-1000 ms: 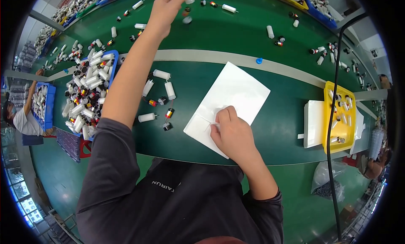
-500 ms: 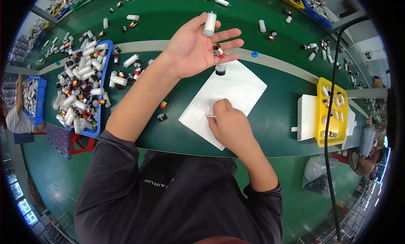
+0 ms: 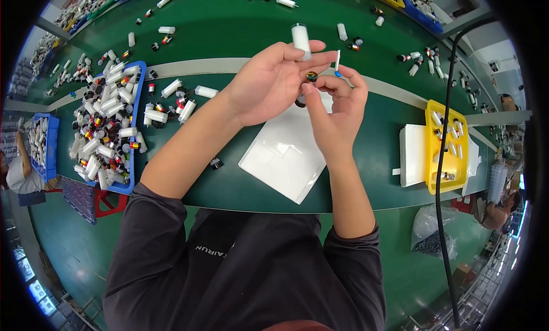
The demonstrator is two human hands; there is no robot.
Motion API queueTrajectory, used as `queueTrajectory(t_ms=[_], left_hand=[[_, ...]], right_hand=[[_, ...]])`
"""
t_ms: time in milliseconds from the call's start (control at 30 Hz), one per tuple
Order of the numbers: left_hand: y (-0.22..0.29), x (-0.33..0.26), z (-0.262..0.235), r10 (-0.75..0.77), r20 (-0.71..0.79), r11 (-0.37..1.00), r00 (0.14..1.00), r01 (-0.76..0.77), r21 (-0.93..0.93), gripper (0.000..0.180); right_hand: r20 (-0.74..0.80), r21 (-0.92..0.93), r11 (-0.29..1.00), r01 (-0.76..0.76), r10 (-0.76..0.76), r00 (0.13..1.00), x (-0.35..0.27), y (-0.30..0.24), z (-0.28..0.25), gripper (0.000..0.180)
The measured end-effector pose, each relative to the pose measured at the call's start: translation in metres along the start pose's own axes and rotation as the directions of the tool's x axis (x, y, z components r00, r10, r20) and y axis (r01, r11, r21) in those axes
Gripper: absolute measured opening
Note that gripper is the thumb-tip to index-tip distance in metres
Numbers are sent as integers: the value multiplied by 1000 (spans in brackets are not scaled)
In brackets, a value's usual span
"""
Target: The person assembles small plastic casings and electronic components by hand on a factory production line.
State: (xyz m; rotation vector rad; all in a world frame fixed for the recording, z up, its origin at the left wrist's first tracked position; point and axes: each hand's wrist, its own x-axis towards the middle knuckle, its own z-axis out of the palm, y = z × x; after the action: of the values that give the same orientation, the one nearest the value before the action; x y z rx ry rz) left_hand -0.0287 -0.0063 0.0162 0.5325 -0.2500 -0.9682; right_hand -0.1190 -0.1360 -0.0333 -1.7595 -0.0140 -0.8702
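- Left hand (image 3: 269, 85), palm up, pinches a white cylinder (image 3: 300, 40) at its one o'clock.
- Right hand (image 3: 338, 111), at four o'clock from it, curls against a small dark part (image 3: 311, 76); cannot tell whether gripping.
- White packet (image 3: 283, 153) on the worktop (image 3: 372, 176), at six o'clock.

The held white cylinder (image 3: 300, 39) looks like smooth plastic, and so does the white stick (image 3: 338, 57) with its blue end. Near the front edge of the dark green desk (image 3: 372, 171), whose smooth top has a soft sheen, lies a glossy white sheet (image 3: 269, 171) (plastic film or coated paper, hard to tell). Toward the desk's left and right ends, the blue crate (image 3: 132, 172) and yellow tray (image 3: 430, 156) look like smooth moulded plastic.
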Motion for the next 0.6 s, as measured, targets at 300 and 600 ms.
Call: queueTrajectory(t_ms=[300, 600], left_hand=[[4, 6, -15, 74, 96, 702, 993, -120, 702, 43], [2, 9, -16, 144, 17, 737, 989, -119, 665, 35]], right_hand=[[137, 381, 859, -343, 314, 939, 8, -12, -13, 57], [-91, 116, 993, 3, 8, 996, 11, 4, -27, 31]])
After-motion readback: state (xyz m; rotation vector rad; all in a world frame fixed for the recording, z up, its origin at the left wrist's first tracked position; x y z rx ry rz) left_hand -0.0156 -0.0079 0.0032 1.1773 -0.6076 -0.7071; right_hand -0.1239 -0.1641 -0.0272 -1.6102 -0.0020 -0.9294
